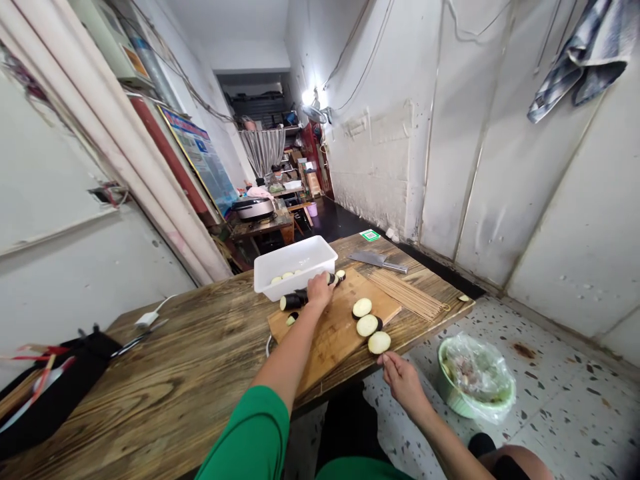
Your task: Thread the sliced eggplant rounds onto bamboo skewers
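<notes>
My left hand (320, 292) reaches across the wooden cutting board (337, 330), its fingers bent over a row of sliced eggplant with dark skin. A cut eggplant piece (293, 301) lies left of that hand, and slices (341, 274) show just beyond it. Near the table's front edge, my right hand (401, 378) is closed in a pinch; what sits between its fingertips is too small to make out. Right beside those fingertips is a pale round eggplant slice (379, 343). Two more slices, one of them (362, 307) farthest back, continue the line on the board's right side.
A white plastic tub (295, 260) with some slices inside stands behind the board. A cleaver (379, 260) and a bundle of wooden skewers (407, 293) lie to the right. On the floor is a green bin (475, 383) with a plastic bag. A black holder (55, 393) sits at left.
</notes>
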Demonstrator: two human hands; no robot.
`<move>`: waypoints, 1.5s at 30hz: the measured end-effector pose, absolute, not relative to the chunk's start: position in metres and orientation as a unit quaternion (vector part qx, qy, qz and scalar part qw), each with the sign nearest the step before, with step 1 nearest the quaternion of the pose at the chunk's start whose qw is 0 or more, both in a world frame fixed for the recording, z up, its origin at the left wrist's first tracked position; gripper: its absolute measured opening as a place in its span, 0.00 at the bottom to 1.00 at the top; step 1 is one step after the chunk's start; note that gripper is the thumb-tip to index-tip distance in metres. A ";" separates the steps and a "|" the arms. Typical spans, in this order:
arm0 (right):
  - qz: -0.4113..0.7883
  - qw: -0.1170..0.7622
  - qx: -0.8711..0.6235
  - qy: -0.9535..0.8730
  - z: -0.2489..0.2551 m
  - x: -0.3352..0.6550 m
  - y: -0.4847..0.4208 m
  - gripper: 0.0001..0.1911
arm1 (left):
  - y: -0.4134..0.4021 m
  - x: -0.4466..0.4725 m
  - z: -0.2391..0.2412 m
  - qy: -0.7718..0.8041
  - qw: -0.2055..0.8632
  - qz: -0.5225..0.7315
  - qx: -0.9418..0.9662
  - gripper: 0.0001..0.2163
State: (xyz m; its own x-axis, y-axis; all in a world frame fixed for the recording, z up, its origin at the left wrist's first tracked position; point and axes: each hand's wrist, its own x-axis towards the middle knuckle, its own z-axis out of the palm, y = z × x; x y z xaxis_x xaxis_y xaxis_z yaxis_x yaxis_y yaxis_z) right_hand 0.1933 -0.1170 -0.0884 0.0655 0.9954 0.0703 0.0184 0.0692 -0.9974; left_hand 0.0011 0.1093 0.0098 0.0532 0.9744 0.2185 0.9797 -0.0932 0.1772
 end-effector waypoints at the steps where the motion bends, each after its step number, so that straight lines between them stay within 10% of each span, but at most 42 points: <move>1: 0.464 0.531 -0.502 -0.502 -0.091 0.193 -0.116 0.25 | 0.111 0.000 0.009 -0.675 0.009 -0.136 -0.725 0.19; 25: 0.511 0.498 -0.522 -0.469 -0.082 0.189 -0.117 0.25 | 0.031 -0.022 -0.027 -0.506 -0.164 -0.314 -0.786 0.35; 34: 0.509 0.522 -0.515 -0.451 -0.097 0.188 -0.116 0.30 | 0.027 -0.001 -0.042 -0.586 -0.067 -0.315 -0.744 0.19; 45: 0.489 0.487 -0.542 -0.480 -0.087 0.196 -0.128 0.30 | 0.026 0.000 -0.041 -0.581 -0.059 -0.322 -0.745 0.22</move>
State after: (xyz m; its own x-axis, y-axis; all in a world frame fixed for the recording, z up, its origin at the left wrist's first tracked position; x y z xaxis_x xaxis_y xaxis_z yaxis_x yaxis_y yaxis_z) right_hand 0.1957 -0.1283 -0.0866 0.0613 0.9962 -0.0617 0.0440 -0.0644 -0.9969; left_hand 0.0004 0.0264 -0.0409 0.1169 0.9037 0.4119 0.8281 -0.3176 0.4619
